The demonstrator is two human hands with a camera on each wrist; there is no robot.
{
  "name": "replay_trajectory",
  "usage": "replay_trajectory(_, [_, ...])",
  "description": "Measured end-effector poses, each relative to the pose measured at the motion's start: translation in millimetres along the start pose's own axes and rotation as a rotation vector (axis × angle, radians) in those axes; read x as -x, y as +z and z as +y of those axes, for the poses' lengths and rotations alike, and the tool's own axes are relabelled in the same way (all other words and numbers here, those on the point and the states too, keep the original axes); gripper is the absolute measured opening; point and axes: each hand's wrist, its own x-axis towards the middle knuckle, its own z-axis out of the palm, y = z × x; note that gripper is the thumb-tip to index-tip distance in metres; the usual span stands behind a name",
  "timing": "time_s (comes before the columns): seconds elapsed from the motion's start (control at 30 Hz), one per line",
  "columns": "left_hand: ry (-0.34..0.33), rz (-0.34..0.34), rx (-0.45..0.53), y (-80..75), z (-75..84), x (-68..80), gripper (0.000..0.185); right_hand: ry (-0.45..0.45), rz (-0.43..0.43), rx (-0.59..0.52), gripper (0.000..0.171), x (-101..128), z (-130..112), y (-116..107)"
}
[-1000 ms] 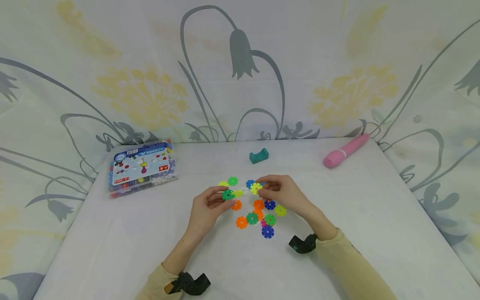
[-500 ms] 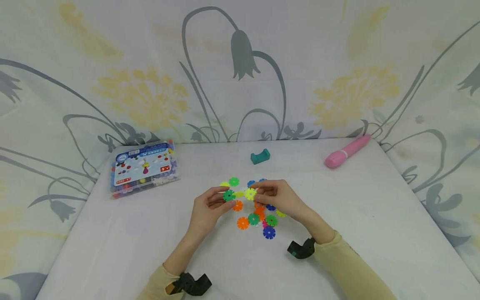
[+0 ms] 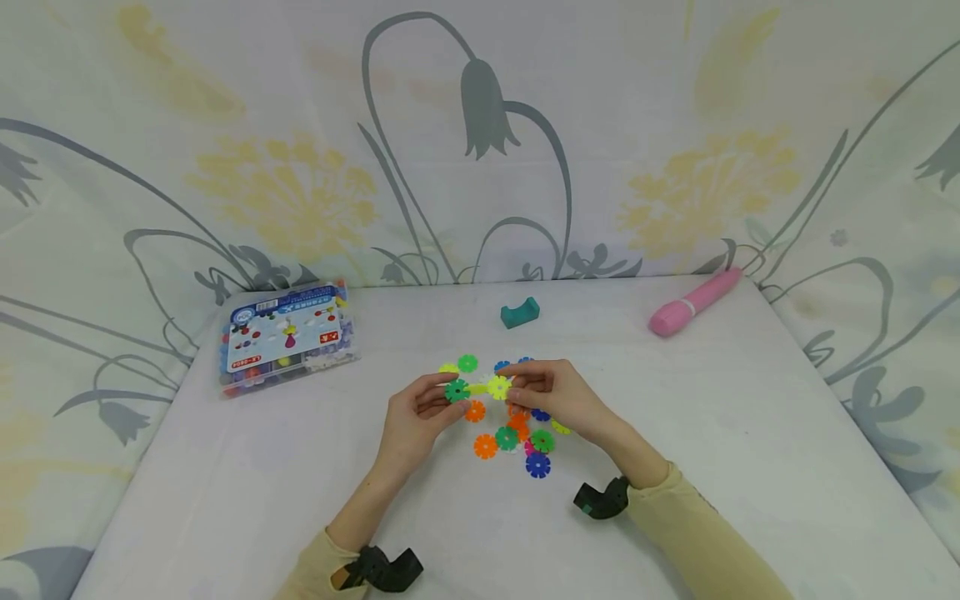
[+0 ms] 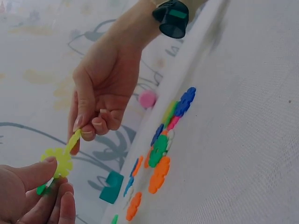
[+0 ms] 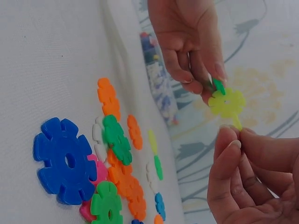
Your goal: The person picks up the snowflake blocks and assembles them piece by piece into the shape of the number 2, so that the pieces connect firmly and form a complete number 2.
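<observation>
**A:** What are the hands doing above the table?

**B:** The left hand [image 3: 417, 410] pinches a dark green snowflake disc [image 3: 456, 390] with a yellow-green disc [image 5: 227, 102] slotted into it. The right hand [image 3: 553, 395], fingers curled, pinches a second yellow-green disc [image 3: 499, 387], which meets the edge of the first. The joined pieces sit in the air between the two hands, above the cloth.

**A:** And around them?

**B:** Loose discs [image 3: 517, 433] in orange, green, blue and pink lie scattered on the white table [image 3: 675, 467] just beneath. Farther back stand a small teal block [image 3: 519, 312], a clear parts box [image 3: 285, 337] at the left and a pink pen-shaped object [image 3: 692, 302] at the right.
</observation>
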Motion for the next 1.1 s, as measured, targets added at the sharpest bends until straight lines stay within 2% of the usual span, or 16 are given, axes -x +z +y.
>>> replay_trajectory(0.67, [-0.005,-0.005,-0.001,0.2,-1.5,-0.3,0.038,0.004,-0.031,-0.037,0.034,1.5,-5.4,4.1])
replay_trajectory(1.1, [0.01,-0.001,-0.037,2.4,-2.5,1.7,0.038,0.02,-0.006,-0.057,0.033,0.2,0.2,7.5])
